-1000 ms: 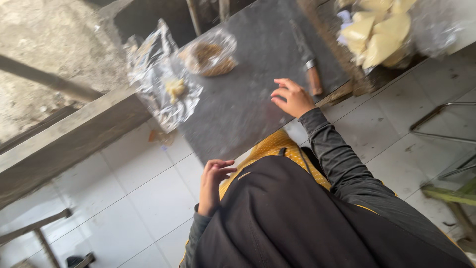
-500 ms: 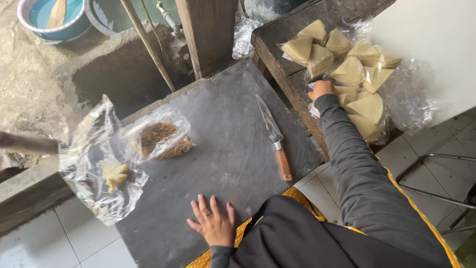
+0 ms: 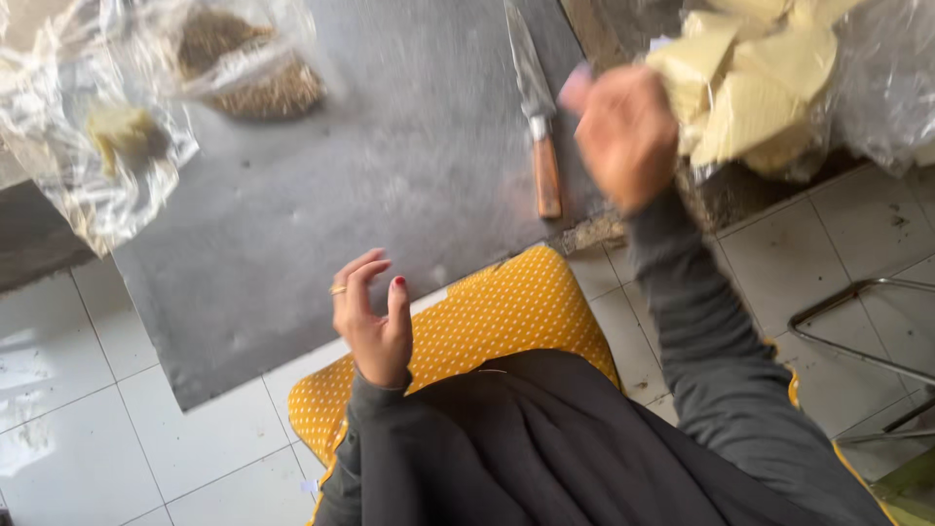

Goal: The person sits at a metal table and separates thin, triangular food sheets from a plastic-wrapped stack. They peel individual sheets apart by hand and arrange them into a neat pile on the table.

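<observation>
Dark grey long sleeves (image 3: 721, 370); left hand (image 3: 373, 321) bears gold ring, red nail polish; yellow dotted garment (image 3: 487, 321) beneath.

bench (image 3: 390, 185): grey slab, matt, faintly mottled like stone or cement
knife (image 3: 535, 102): dull metal blade, worn orange-brown wooden handle with a pale metal collar
bags (image 3: 97, 185): thin clear plastic, crinkled and glossy
wedges (image 3: 750, 97): pale yellow, matt, soft-looking, lying on clear glossy plastic
floor (image 3: 88, 409): white glazed tiles, shiny, with dark grout lines
cushion (image 3: 487, 321): yellow cloth with white dots, matt
sleeves (image 3: 711, 360): dark grey knit cloth, matt
frame (image 3: 857, 321): bare metal rod, dull shine
</observation>
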